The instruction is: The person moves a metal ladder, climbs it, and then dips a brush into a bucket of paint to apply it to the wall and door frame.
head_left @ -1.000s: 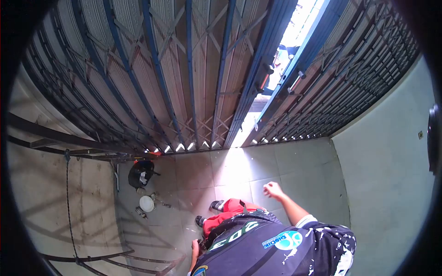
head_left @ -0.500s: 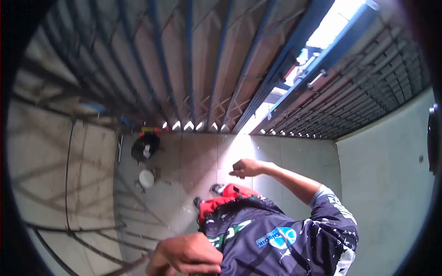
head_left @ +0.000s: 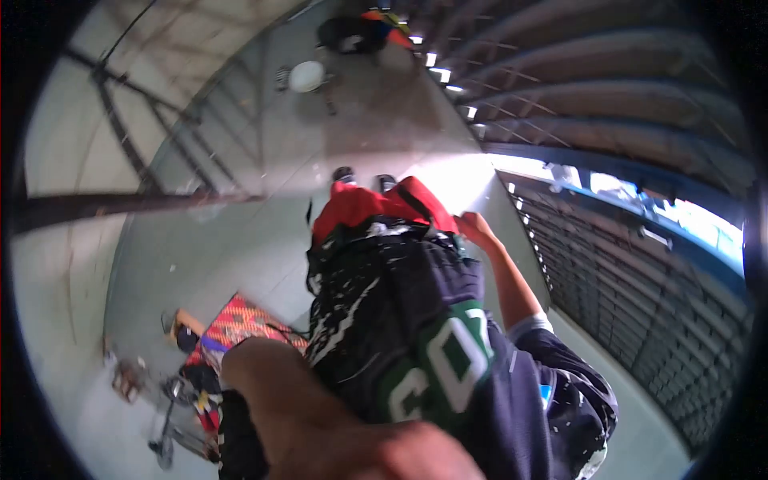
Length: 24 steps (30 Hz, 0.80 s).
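Two shoes [head_left: 344,173], one white disc [head_left: 306,76], one patterned mat [head_left: 244,320].

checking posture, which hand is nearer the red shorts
Right. The right hand is at the hip, right beside the red shorts; the left hand is up near the camera, well away from them.

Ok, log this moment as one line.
view: blurred, looking down | left hand: close to camera, grip unclear | right hand: beside red shorts, grip unclear | floor: patterned mat, white bowl
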Available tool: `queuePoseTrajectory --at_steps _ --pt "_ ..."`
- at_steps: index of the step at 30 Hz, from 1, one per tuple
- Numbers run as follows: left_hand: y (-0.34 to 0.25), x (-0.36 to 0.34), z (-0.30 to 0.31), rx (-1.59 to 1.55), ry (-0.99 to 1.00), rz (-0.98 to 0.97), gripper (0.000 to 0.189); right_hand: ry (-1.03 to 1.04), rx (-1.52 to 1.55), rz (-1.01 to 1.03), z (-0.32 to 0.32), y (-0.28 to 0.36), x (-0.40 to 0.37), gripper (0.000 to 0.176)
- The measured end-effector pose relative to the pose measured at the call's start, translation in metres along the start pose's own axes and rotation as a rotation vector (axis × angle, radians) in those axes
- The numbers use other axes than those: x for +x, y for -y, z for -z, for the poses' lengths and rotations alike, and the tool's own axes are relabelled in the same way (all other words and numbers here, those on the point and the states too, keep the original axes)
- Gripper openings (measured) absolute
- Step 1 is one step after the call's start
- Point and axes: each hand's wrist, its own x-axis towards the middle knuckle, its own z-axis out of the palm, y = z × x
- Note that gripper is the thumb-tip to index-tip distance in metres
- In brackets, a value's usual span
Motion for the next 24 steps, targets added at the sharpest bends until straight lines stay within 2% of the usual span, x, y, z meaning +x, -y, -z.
queuePoseTrajectory --at_steps 3,5,6,7,8,9,10,11,13,14,16,17,18,19,20,21,22,23,24 --pt "0.017 0.018 0.016 -0.328 0.139 -0.072 0.018 -0.010 0.131 -0.035 -0.019 -0.038 0.004 0.051" --pt "0.018 0.017 0.032 -0.389 0.321 -0.020 0.014 -0.028 0.140 -0.122 -0.014 -0.044 0.001 0.048" --pt "0.021 0.016 0.035 -0.399 0.412 0.009 0.015 0.011 0.048 -0.072 -0.011 -0.075 0.016 0.045" --pt "0.024 0.013 0.039 -0.387 0.499 0.038 0.017 -0.040 0.043 -0.146 -0.005 -0.059 0.009 0.043" --pt "0.026 0.011 0.041 -0.365 0.578 0.066 0.020 -0.004 0.117 -0.111 -0.010 -0.112 0.043 0.040" --pt "0.031 0.011 0.040 -0.335 0.646 0.086 0.023 -0.018 0.410 -0.092 -0.007 -0.109 0.043 0.038" --pt "0.034 0.012 0.039 -0.314 0.714 0.102 0.027 0.041 0.543 -0.249 0.001 -0.112 0.051 0.037" --pt "0.038 0.012 0.039 -0.277 0.703 0.084 0.027 -0.036 0.513 -0.284 0.009 -0.089 0.038 0.037" --pt "0.045 0.014 0.036 -0.244 0.907 0.130 0.030 -0.099 0.577 -0.175 0.015 -0.064 0.024 0.037" --pt "0.049 0.009 0.036 -0.233 0.919 0.135 0.030 -0.125 0.599 -0.119 0.018 -0.051 0.020 0.037" --pt "0.054 -0.003 0.046 0.020 0.985 0.115 0.030 -0.093 0.588 -0.121 0.005 -0.085 0.065 0.036" --pt "0.062 -0.013 0.061 0.265 1.022 0.009 0.020 -0.106 0.641 -0.122 -0.001 -0.097 0.078 0.034" --pt "0.061 -0.018 0.064 0.298 0.937 0.029 0.027 -0.125 0.597 -0.119 -0.009 -0.100 0.085 0.030" --pt "0.051 -0.015 0.083 0.407 0.983 0.083 0.026 -0.104 0.707 -0.147 -0.016 -0.106 0.089 0.026" --pt "0.037 -0.017 0.095 0.318 0.880 0.143 0.026 -0.074 0.742 -0.086 -0.030 -0.125 0.097 0.027" --pt "0.026 -0.030 0.100 0.504 0.590 -0.089 0.029 -0.018 0.636 -0.068 -0.049 -0.176 0.132 0.030" --pt "0.023 -0.036 0.128 -0.008 0.583 0.209 0.029 0.039 1.239 0.026 -0.082 -0.220 0.157 0.028" --pt "0.030 -0.046 0.140 0.087 0.363 0.224 0.028 0.020 0.622 -0.033 -0.082 -0.205 0.152 0.027" --pt "0.047 -0.053 0.170 0.319 0.240 0.381 0.026 0.052 0.897 0.025 -0.106 -0.228 0.172 0.028"
